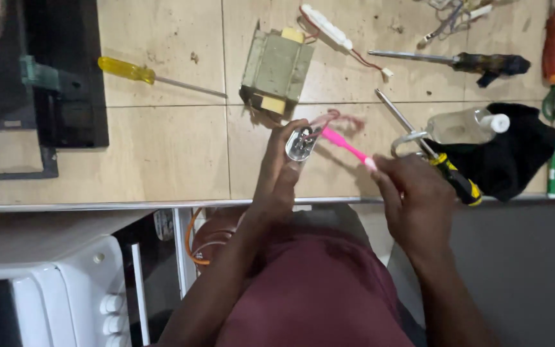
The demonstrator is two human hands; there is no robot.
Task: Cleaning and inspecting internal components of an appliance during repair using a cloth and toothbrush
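Head view, looking straight down: the person sat over a tiled floor (162, 154) with both hands raised just in front of the chest. The left hand (284, 167) was closed around a small silvery metal can (302, 144), an oval-ended cylinder, held with its end face turned up toward the camera. That face looked shiny, with a few small terminals or pits on it that were too small to make out. Pinkish wires (335, 118) looped out from behind it.

The right hand (412, 193) pinched the pale handle end of a pink toothbrush (348, 148), fingers shut on it, while the brush head rested against the can's face. The two hands stood near each other, joined only by the brush.

On the floor beyond the can lay a blocky transformer (276, 67) with yellow tape on its winding. Well off to one side lay a yellow-handled screwdriver (155, 76). By the right hand a black-and-yellow screwdriver (428, 154) lay close to a clear plastic bottle (467, 125) on a black cloth (515, 154). Another dark-handled screwdriver (464, 62) lay farther away. A white appliance (65, 289) with round knobs stood at the lower corner.
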